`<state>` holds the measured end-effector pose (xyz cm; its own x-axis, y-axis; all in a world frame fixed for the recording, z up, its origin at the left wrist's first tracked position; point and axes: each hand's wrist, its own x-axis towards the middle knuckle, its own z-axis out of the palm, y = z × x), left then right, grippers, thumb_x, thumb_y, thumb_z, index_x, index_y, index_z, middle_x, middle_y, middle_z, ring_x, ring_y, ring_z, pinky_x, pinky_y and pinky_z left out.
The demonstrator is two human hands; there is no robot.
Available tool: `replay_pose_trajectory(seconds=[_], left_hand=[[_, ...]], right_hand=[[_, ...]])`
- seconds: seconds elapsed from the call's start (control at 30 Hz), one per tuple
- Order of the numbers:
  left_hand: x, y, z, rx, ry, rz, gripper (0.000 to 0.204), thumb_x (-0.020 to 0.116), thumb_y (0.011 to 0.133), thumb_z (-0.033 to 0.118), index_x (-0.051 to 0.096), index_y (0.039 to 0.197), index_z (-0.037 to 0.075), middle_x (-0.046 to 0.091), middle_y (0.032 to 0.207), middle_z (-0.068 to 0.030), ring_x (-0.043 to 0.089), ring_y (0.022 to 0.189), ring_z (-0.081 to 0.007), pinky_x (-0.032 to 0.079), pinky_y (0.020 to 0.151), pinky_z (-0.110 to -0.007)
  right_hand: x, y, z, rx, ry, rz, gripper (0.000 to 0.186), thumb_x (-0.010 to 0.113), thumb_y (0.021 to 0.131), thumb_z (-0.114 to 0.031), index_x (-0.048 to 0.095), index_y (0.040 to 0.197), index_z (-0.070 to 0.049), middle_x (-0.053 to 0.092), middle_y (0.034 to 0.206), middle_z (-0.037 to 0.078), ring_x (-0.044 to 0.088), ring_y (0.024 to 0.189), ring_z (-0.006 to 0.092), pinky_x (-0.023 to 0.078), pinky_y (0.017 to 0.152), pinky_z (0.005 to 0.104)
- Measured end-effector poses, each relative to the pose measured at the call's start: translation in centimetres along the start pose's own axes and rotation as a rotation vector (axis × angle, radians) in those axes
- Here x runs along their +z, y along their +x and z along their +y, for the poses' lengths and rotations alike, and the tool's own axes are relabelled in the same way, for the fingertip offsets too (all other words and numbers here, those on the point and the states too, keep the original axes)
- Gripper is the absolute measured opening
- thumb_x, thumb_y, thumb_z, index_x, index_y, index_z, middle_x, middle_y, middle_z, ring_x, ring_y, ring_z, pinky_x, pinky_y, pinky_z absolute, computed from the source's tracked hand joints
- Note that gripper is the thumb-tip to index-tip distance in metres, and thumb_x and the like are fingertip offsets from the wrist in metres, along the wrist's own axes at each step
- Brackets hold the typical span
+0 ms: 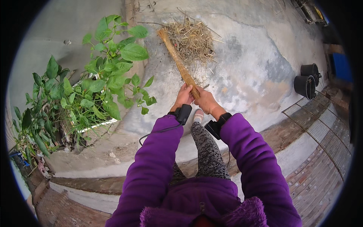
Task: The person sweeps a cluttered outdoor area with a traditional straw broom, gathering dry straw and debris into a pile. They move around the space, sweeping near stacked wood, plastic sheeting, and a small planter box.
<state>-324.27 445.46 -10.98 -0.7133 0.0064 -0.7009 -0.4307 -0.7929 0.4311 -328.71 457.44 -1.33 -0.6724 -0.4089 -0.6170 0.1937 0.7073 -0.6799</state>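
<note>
A straw hand broom [177, 58] slants away from me and to the left, its bristle tip resting at the left edge of a heap of dry straw and debris [194, 39]. Both hands grip the near end of its handle. My left hand [184, 95] is closed round it on the left side, and my right hand [206, 101] is closed round it just to the right. The two hands are close together. Under them lies the grey concrete ground [242, 72], with a few loose bits scattered near the handle.
Leafy green plants [109, 75] crowd the left side. Two black buckets [304, 87] stand at the right, beside a wire mesh panel [321, 121]. A step edge [98, 185] and brick paving [314, 189] run behind me. My shoe [198, 115] is below my hands.
</note>
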Motion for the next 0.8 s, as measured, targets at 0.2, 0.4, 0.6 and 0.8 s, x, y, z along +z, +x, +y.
replay_pose_trajectory(seconds=[0.2,0.4,0.6,0.8], left_hand=[[-3.2,-11.3,-2.5,-0.209,-0.036,0.045,0.051,0.046,0.096,0.026,0.027,0.140,0.009,0.049,0.122,-0.0137,0.053,0.104,-0.0258,0.045,0.091,-0.039],[-6.9,-22.0,-5.6,-0.523,0.070,0.172,0.060,0.050,0.094,0.028,0.021,0.139,0.002,0.047,0.126,-0.0185,0.050,0.115,-0.0311,0.042,0.099,-0.042],[-6.9,-24.1,-6.1,-0.491,0.058,0.153,0.058,0.051,0.094,0.026,0.023,0.139,0.002,0.050,0.124,-0.0184,0.051,0.115,-0.0295,0.043,0.098,-0.041],[-6.0,-24.8,-6.7,-0.512,0.100,0.128,0.060,0.051,0.094,0.027,0.021,0.140,0.003,0.050,0.122,-0.0175,0.051,0.114,-0.0287,0.042,0.098,-0.040]], right_hand=[[2.8,-5.9,2.6,-0.068,0.040,-0.107,0.066,0.066,0.075,-0.014,0.038,0.134,-0.002,0.061,0.104,0.025,0.061,0.096,0.0354,0.049,0.079,0.0364],[8.8,-7.9,6.3,0.173,0.239,-0.514,0.060,0.067,0.070,-0.013,0.048,0.126,-0.001,0.064,0.086,0.016,0.064,0.068,0.0235,0.050,0.055,0.0323],[5.3,-5.3,8.5,0.211,0.164,-0.312,0.054,0.062,0.068,-0.009,0.052,0.120,-0.001,0.063,0.085,0.025,0.063,0.079,0.0375,0.051,0.070,0.0389],[-1.5,-7.7,8.6,0.027,-0.101,-0.114,0.062,0.062,0.067,-0.008,0.046,0.126,-0.004,0.062,0.086,0.026,0.060,0.082,0.0412,0.049,0.073,0.0448]])
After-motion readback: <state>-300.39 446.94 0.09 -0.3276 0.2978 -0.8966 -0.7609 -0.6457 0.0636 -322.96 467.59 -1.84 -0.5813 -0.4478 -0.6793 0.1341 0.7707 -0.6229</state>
